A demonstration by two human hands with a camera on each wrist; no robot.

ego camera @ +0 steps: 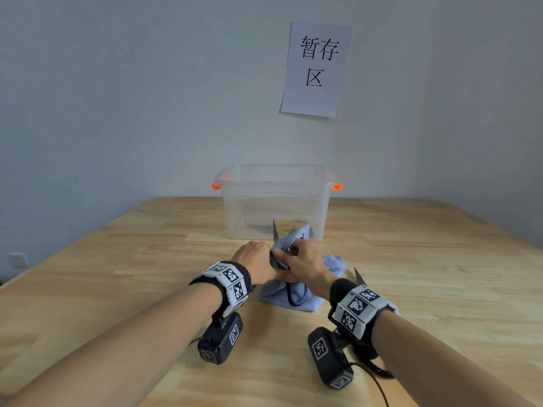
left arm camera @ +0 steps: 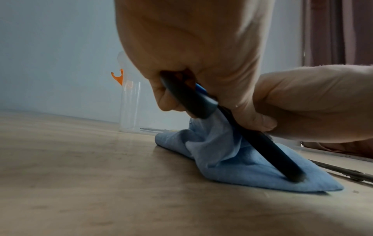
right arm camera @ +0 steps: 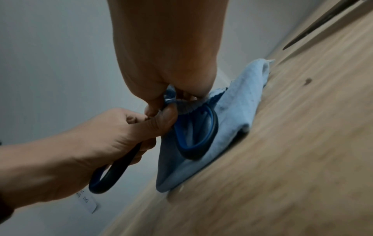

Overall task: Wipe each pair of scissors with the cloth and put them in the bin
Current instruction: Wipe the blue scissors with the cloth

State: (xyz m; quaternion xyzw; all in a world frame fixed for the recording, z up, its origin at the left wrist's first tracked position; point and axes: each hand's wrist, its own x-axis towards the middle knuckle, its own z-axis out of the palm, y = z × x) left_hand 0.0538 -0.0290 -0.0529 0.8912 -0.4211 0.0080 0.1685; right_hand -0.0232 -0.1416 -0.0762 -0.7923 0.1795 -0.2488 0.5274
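Head view: wiping 1 pair of scissors, held blades-up over the wooden table, in front of the clear bin. Left hand gripping at the handle side, fingers curled; right hand pinching the blue cloth around the blades, fingers pressed together on the fabric. Blade tip poking above the cloth just before the bin wall. Already lying inside the bin: yellow-handled scissors. Waiting on the table by the right wrist: another blade.

Left wrist view: left-hand fingers wrapping round the dark handle, the lower handle loop pressing into the cloth on the table. More scissors lying beside the cloth at right.

Right wrist view: right thumb and fingers squeezing bunched cloth just above the blue-lined handle loops; left hand closing around the other loop.

Judging the step: wiping in hand, apparently the 2nd pair. Calling next for drawing the cloth along the blades toward the tips, keeping the pinch off the edges, then lifting clear and lowering into the bin.
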